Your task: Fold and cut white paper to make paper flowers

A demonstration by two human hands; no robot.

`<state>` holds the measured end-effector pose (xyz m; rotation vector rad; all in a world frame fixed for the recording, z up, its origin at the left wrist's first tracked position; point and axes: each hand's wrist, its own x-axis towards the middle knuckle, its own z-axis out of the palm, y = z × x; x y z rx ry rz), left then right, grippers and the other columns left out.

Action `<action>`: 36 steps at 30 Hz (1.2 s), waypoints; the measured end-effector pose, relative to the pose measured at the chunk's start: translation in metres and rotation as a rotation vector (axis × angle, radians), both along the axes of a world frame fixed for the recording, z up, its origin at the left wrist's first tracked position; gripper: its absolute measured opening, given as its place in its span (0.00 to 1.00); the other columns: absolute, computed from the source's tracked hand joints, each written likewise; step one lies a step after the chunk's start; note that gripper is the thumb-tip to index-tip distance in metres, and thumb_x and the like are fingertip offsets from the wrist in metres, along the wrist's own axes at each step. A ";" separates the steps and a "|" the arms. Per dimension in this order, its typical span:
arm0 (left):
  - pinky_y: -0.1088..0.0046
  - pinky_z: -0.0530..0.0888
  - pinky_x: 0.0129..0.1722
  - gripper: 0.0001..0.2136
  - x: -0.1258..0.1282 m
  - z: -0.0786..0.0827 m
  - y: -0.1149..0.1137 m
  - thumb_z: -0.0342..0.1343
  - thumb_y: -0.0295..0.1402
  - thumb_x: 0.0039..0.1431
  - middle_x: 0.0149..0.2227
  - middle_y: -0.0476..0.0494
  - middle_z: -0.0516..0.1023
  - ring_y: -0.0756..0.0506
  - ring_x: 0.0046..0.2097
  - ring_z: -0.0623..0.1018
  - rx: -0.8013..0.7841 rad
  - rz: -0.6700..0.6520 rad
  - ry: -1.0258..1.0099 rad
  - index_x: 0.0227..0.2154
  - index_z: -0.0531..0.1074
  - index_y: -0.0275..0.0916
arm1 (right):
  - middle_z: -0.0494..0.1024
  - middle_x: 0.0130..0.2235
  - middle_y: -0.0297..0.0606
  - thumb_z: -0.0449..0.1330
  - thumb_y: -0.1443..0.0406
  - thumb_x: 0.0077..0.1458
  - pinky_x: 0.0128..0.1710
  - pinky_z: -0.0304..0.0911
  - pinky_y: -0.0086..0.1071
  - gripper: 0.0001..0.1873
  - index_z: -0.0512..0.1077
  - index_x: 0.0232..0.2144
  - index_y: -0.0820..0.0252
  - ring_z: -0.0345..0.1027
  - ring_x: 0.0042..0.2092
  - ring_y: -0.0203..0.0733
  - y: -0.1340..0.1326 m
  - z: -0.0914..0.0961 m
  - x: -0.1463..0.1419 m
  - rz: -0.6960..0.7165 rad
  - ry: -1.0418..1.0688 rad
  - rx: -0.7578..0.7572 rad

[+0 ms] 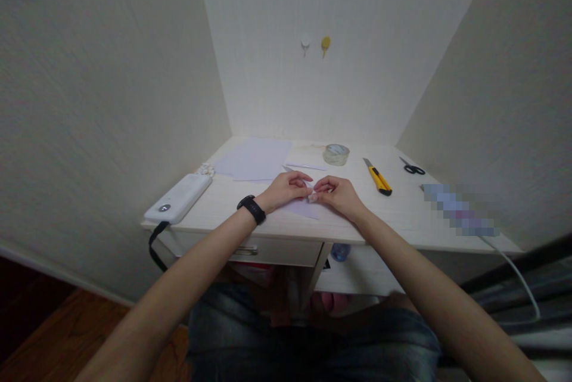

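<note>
Both hands meet over the middle of the desk at a sheet of white paper (pixel 305 208). My left hand (pixel 287 187), with a black watch on the wrist, pinches the paper from the left. From the right, my right hand (pixel 338 194) has its fingertips closed on the same paper, where a small folded or crumpled bit shows between the hands. Part of the sheet lies flat beneath and in front of my left hand. A thin rolled or folded paper strip (pixel 305 165) rests just beyond the fingers.
Loose white sheets (pixel 259 158) lie at the back left, near a white power bank (pixel 179 198). A tape roll (pixel 336 154) stands behind my right hand. Rightward are a yellow utility knife (pixel 378 178), black scissors (pixel 413 167) and a blurred-out device (pixel 458 210) with a cable.
</note>
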<state>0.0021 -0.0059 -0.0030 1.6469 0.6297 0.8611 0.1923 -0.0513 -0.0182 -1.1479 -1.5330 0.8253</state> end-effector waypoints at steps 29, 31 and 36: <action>0.63 0.71 0.49 0.22 -0.012 0.012 0.034 0.56 0.38 0.57 0.45 0.33 0.81 0.35 0.49 0.78 0.409 0.679 0.779 0.52 0.74 0.31 | 0.75 0.29 0.32 0.66 0.62 0.43 0.29 0.58 0.30 0.28 0.75 0.49 0.59 0.62 0.27 0.34 0.003 -0.006 0.007 0.042 -0.084 0.126; 0.66 0.71 0.48 0.22 -0.007 0.011 0.037 0.57 0.36 0.55 0.45 0.33 0.81 0.37 0.48 0.79 0.364 0.649 0.707 0.51 0.74 0.31 | 0.75 0.30 0.33 0.67 0.62 0.42 0.29 0.58 0.30 0.24 0.78 0.45 0.59 0.62 0.28 0.34 0.004 -0.007 0.008 0.029 -0.098 0.126; 0.71 0.73 0.40 0.21 0.001 0.001 0.044 0.57 0.30 0.54 0.37 0.38 0.82 0.43 0.38 0.80 0.304 0.561 0.463 0.51 0.74 0.32 | 0.75 0.29 0.33 0.68 0.61 0.42 0.29 0.57 0.31 0.22 0.80 0.42 0.59 0.62 0.28 0.35 0.003 -0.006 0.007 0.021 -0.094 0.112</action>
